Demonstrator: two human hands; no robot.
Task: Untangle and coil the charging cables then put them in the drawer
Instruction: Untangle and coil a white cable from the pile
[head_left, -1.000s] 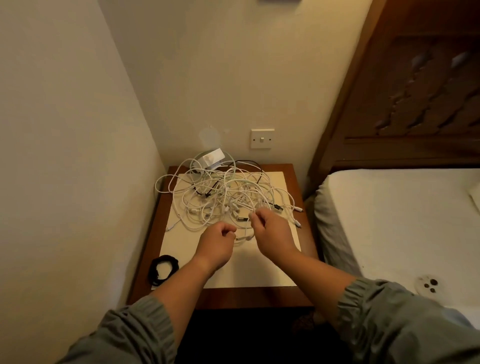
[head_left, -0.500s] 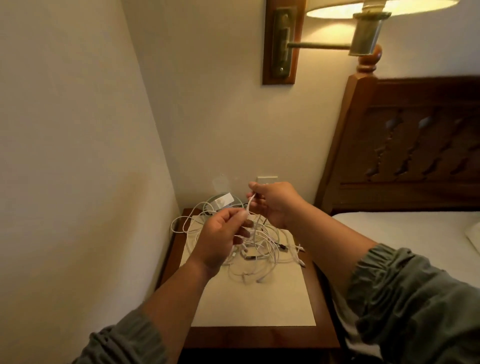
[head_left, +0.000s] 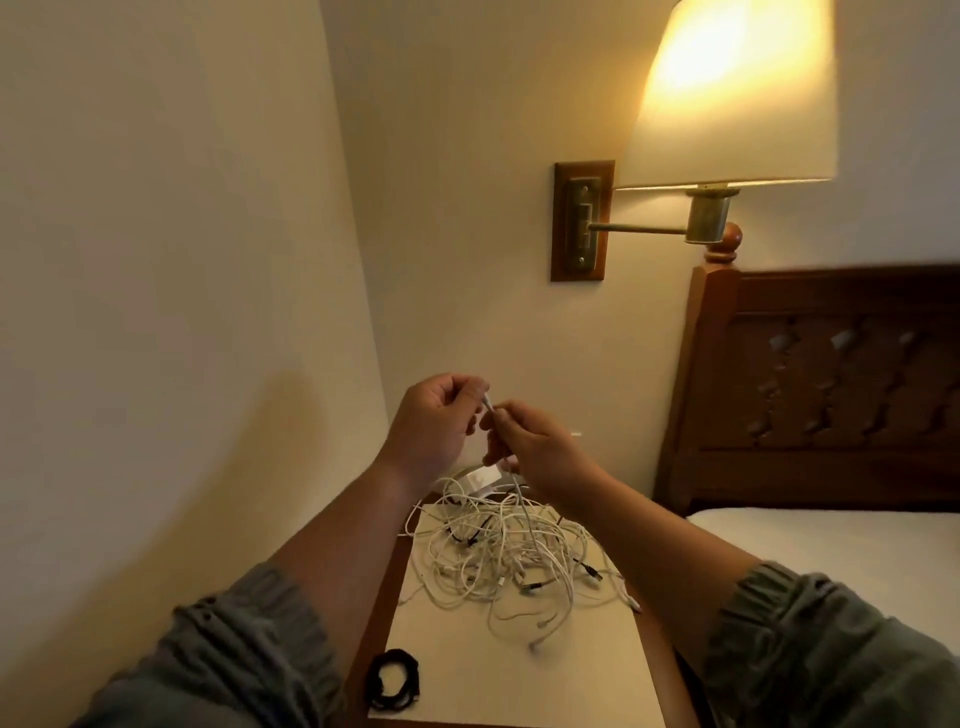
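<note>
Snag risk: white cable end (head_left: 489, 402) is pinched by left hand (head_left: 434, 423) and right hand (head_left: 537, 449).
Cable tangle (head_left: 506, 564) knots are tightened if pulled hard.

Lit wall lamp (head_left: 727, 98) (carved headboard (head_left: 831, 384))

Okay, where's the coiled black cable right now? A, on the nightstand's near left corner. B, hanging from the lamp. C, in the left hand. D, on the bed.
A: the black cable lies coiled on the nightstand by its near left corner, apart from the white tangle.
</note>
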